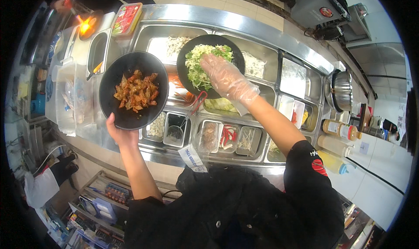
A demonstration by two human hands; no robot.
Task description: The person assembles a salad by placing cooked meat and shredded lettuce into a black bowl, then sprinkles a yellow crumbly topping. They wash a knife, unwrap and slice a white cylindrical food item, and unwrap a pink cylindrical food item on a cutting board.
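My bare left hand (122, 134) grips the near rim of a round black bowl (112, 76), the thumb lying up over its edge. Glazed, reddish-brown fried pieces (136, 91) are heaped in the middle of that bowl. To its right, a second black dish (238, 59) rests over the metal pans, filled with shredded green and pale yellow salad greens (196, 72). My right hand (228, 78), in a clear plastic glove, is down on these greens with its fingers bent into them; the fingertips are partly hidden.
Metal pans of cut ingredients fill the steel counter (196, 14). Red-handled tongs (198, 101) lean between the pans. A lidded tub (126, 20) and a clear plastic bin (72, 96) stand left. Sauce bottles (338, 129) and steel pots (342, 90) stand right. A flame (88, 26) burns far left.
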